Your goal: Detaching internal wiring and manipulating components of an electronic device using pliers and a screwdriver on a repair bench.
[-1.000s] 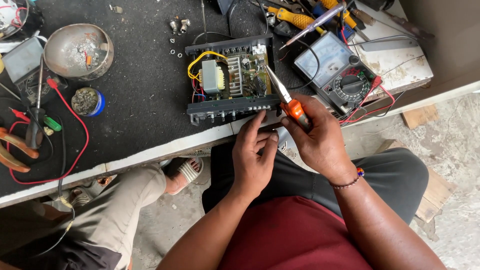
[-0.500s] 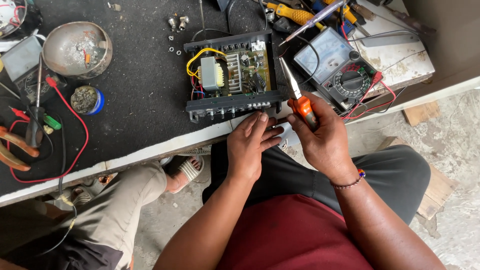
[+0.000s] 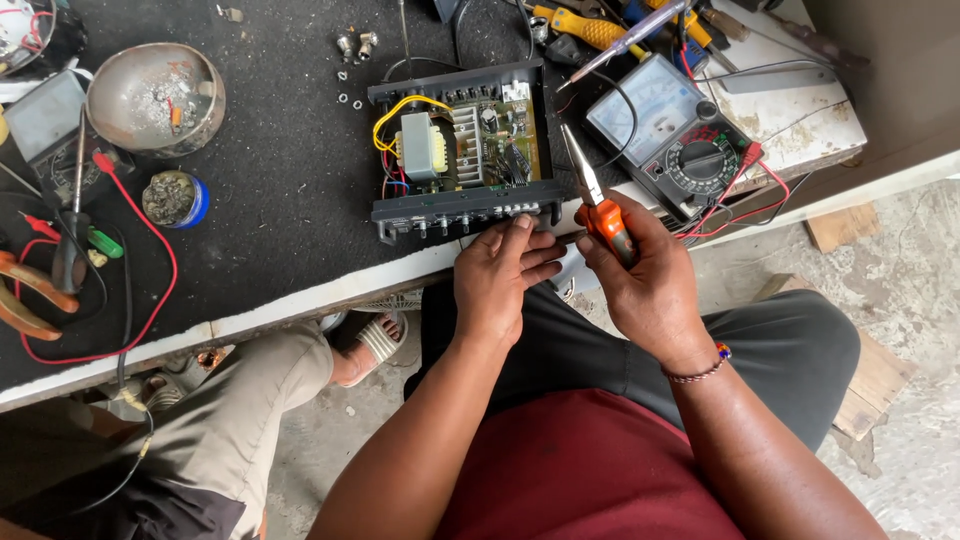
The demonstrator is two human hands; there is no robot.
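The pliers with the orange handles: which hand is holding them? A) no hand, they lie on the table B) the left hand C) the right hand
C: the right hand grips the orange-handled pliers, tips up, while the left hand touches the front of the open black box.

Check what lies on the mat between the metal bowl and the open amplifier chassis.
In the head view, a few small nuts and washers lie between metal bowl and open chassis; otherwise bare black mat.

An electronics repair workshop: an opened amplifier chassis (image 3: 462, 160), analog multimeter (image 3: 672, 135), screwdrivers (image 3: 590, 28) and test leads (image 3: 130, 250) crowd the dark surface (image 3: 280, 180)
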